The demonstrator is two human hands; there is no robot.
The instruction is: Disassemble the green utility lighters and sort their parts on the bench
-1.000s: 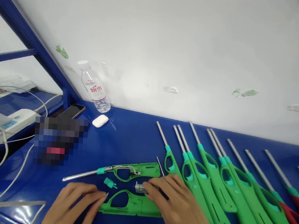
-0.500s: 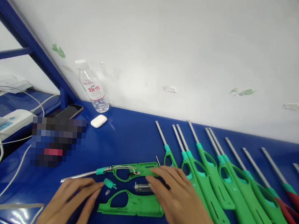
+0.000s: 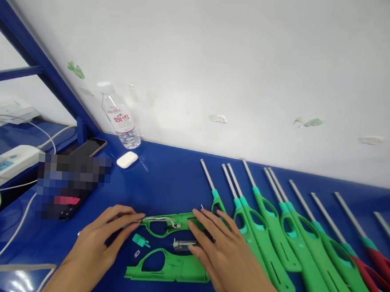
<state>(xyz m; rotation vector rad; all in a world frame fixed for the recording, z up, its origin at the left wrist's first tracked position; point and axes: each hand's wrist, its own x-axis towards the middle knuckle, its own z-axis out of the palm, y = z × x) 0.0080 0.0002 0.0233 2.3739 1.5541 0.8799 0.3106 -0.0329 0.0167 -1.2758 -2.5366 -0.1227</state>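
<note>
My left hand (image 3: 103, 237) is closed at the neck of an opened green lighter half (image 3: 185, 219), thumb and fingers pinching its front end. White wires run along this half, and my hand hides most of its metal tube. My right hand (image 3: 224, 250) spreads over the rear ends of the parts, fingertips on the upper half and thumb near a clear tank with a metal valve (image 3: 183, 244). Below lies the other green handle shell (image 3: 186, 270), hollow side up. A teal trigger (image 3: 140, 240) and a small pale clip (image 3: 137, 253) lie loose between the halves.
Several green lighters (image 3: 275, 236) with metal tubes lie in a row on the right, with red ones (image 3: 373, 274) beyond. At the back left are a water bottle (image 3: 124, 127), a white case (image 3: 127, 159) and a phone (image 3: 89, 148). A power strip (image 3: 20, 160) and cables lie left.
My left hand has moved up and right from beside the teal trigger to the neck of the upper lighter half. My right hand stays over the rear ends. The view has shifted slightly.
</note>
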